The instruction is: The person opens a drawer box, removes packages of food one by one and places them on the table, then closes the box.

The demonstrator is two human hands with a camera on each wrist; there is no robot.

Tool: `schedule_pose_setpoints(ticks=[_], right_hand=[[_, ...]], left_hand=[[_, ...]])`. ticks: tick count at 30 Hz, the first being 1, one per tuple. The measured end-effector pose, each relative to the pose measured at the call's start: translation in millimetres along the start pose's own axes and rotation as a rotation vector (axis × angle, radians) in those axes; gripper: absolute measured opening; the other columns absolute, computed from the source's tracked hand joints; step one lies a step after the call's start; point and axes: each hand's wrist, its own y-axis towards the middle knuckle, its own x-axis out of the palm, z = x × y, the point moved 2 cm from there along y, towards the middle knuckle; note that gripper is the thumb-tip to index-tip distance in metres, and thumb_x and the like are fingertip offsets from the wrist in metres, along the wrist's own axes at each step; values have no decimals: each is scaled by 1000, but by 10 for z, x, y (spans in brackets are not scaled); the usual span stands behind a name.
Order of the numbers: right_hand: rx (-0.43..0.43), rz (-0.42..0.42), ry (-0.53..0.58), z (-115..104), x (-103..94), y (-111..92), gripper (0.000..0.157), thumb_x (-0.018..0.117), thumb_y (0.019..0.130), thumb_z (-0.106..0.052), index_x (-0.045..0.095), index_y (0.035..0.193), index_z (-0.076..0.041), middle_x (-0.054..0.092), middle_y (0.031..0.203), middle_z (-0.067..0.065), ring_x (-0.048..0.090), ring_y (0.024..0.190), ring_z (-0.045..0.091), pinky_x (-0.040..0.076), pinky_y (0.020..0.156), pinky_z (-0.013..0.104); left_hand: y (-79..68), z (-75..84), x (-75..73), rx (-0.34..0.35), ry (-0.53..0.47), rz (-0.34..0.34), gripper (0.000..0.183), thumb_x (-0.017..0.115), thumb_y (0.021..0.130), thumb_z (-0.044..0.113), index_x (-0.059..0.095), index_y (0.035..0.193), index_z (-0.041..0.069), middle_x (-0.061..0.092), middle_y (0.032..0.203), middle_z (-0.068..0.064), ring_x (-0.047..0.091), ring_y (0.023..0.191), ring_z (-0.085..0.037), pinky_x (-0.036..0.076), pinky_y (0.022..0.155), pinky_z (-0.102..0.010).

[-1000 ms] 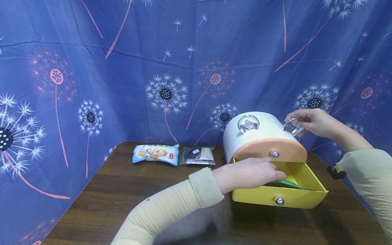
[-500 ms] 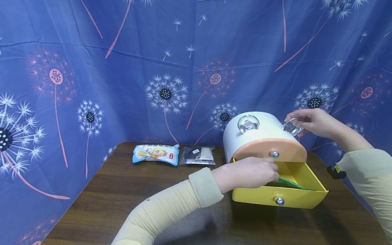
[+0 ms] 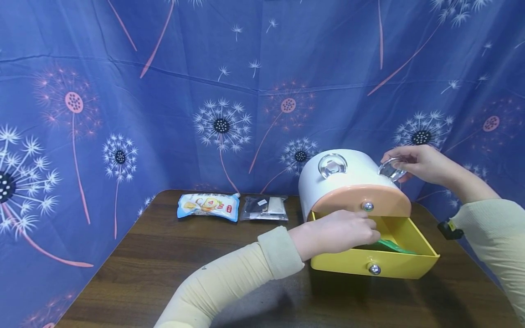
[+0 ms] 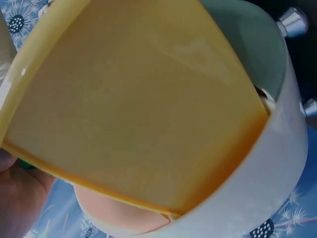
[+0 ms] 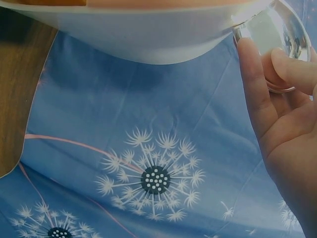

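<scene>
The left hand (image 3: pixel 342 232) has shifted slightly rightward at the open yellow drawer (image 3: pixel 344 263); the green item (image 3: pixel 391 245) inside has drawn back a little, suggesting adjustment under way. Whether hidden fingertips grip it cannot be told. The right hand (image 3: pixel 422 165) pinches the white cabinet's (image 3: pixel 357 168) silvery ear (image 3: pixel 391 169).

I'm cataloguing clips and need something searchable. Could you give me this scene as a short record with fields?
Cabinet: white, rounded, at the table's right side
Drawer: yellow drawer, pulled open
Drawer contents: green item, partly hidden
Left hand: at the drawer, fingers by the green item; grip not clear
Right hand: holds the right-hand round silver piece on the cabinet's top
Other items: snack packet and clear bag, side by side
Surface: brown wooden table
Backdrop: blue dandelion-print cloth
</scene>
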Motion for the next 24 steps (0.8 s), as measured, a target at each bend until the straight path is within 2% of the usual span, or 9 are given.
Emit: schedule_pose_setpoints(ticks=[8, 11, 16, 24], right_hand=[[6, -1, -10, 4, -4, 9, 29, 49, 96, -5, 56, 124, -8, 50, 129, 27, 68, 71, 22, 56, 65, 35], [12, -3, -15, 5, -6, 10, 29, 49, 96, -6, 56, 124, -8, 50, 129, 27, 68, 71, 22, 56, 66, 37], [16, -7, -8, 6, -4, 8, 30, 49, 96, -5, 55, 125, -8, 49, 130, 27, 68, 73, 24, 56, 67, 37], [11, -4, 8, 5, 7, 10, 30, 49, 95, -4, 55, 125, -7, 49, 130, 27, 68, 74, 22, 56, 64, 33]], left_hand=[[-3, -18, 1, -33, 12, 92, 20, 42, 100, 19, 52, 113, 31, 51, 80, 16, 47, 76, 2, 36, 56, -18], [3, -20, 3, -38, 13, 87, 22, 41, 100, 18, 51, 115, 30, 51, 80, 17, 48, 75, 2, 36, 56, -18], [22, -16, 8, -43, -36, 30, 22, 45, 100, 20, 54, 113, 35, 53, 88, 19, 45, 80, 3, 37, 61, -15], [-3, -10, 26, -25, -22, 58, 26, 43, 100, 20, 54, 114, 38, 53, 96, 18, 45, 83, 1, 39, 59, -17]])
